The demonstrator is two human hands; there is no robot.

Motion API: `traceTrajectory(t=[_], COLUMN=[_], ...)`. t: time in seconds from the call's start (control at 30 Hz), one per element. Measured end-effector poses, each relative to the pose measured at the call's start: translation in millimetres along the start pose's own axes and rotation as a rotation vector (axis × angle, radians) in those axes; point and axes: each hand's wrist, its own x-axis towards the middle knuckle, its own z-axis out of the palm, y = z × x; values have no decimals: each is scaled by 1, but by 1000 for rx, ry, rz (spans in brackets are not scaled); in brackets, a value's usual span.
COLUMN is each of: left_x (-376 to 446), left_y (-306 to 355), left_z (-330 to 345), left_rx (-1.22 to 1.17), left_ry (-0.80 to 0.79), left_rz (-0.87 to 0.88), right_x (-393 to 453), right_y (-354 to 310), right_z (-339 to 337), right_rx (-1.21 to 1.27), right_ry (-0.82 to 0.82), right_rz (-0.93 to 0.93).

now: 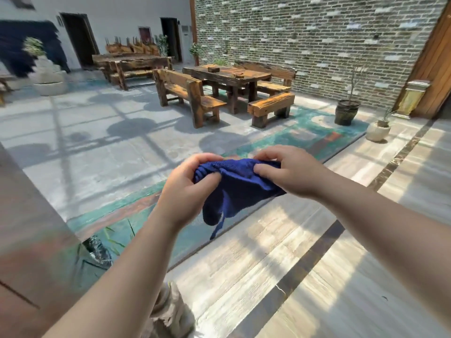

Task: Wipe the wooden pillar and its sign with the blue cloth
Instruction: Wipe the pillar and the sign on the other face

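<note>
your left hand (pixel 189 189): fingers curled, pinching left edge of blue cloth (pixel 234 189) | your right hand (pixel 288 170): thumb and fingers pinching its right edge | cloth: bunched between both hands, held in air over floor, lower part hanging | wooden pillar (pixel 436 57): far right, well apart from cloth

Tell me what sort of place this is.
Probably a courtyard seating area of a restaurant or guesthouse: rustic wooden table with benches, a grey brick wall, and potted plants.
</note>
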Motion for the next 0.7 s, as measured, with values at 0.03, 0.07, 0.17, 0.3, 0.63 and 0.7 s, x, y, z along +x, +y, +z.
traceTrajectory(t=[0.03, 0.07, 0.17, 0.3, 0.63, 0.7], left_x=[4, 9, 18, 37, 47, 40], left_y=[-2, -5, -17, -32, 0, 11], left_z=[-2, -7, -27, -68, -157, -173], left_rx=[-21, -23, -12, -12, 156, 255], left_ry=[42, 81, 148, 322, 835, 935], left_rz=[-22, -39, -43, -15, 106, 120], right_x=[12, 25, 66, 131, 248, 262], right_y=[2, 3, -2, -32, -153, -187], right_z=[6, 14, 41, 78, 141, 154], right_rx=[33, 55, 57, 87, 391, 481], right_ry=[-11, -20, -39, -97, -137, -199], right_rz=[-20, -46, -143, -274, -681, -796])
